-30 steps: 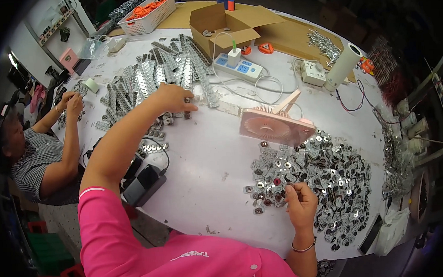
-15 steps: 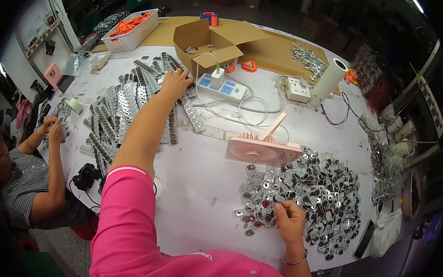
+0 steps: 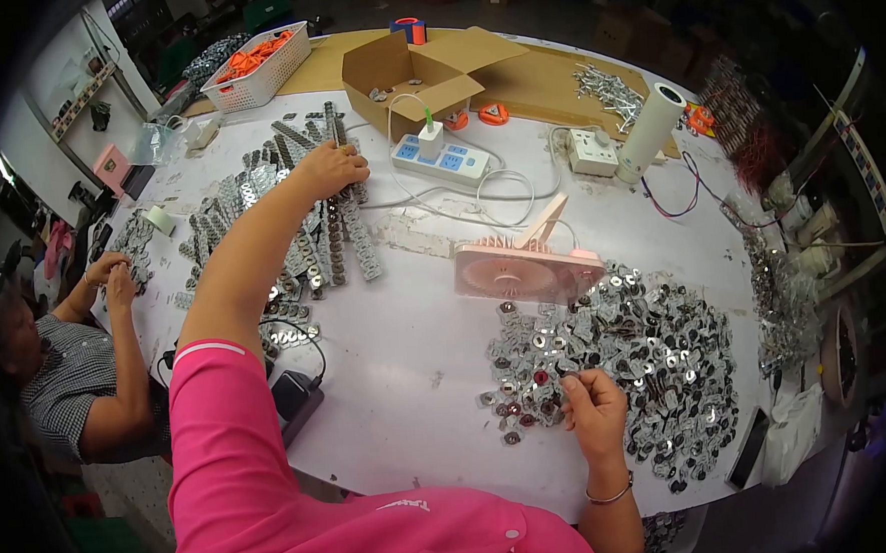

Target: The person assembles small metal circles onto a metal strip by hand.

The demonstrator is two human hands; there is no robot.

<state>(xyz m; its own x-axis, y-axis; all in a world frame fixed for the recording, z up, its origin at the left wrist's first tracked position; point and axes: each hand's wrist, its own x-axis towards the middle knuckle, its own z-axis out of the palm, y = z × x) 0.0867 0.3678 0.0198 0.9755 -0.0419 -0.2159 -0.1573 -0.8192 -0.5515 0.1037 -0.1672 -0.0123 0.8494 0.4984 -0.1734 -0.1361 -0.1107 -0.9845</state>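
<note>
My left hand (image 3: 332, 170) is reached out over rows of grey strips (image 3: 361, 246) set with small round pieces. Its fingers are curled down among the strips; what they grip is hidden. My right hand (image 3: 596, 409) hovers at the left edge of a broad pile of small clear-wrapped metal and dark round pieces (image 3: 658, 365). Thumb and forefinger are pinched together, with something small and dark at the tips that I cannot make out. A few dark red pieces (image 3: 541, 379) lie beside it.
A pink fan (image 3: 513, 271) stands between strips and pile. Behind are a power strip (image 3: 442, 161) with looping white cable, an open cardboard box (image 3: 408, 83) and a white cylinder (image 3: 653, 130). At left sits a person (image 3: 88, 380), hands raised at the table. A black adapter (image 3: 296, 394) lies nearby.
My left hand has drawn back slightly to the left and nearer, and the strips by it now lie closer together. My right hand stays pinched by the pile. The whole view has shifted slightly.
</note>
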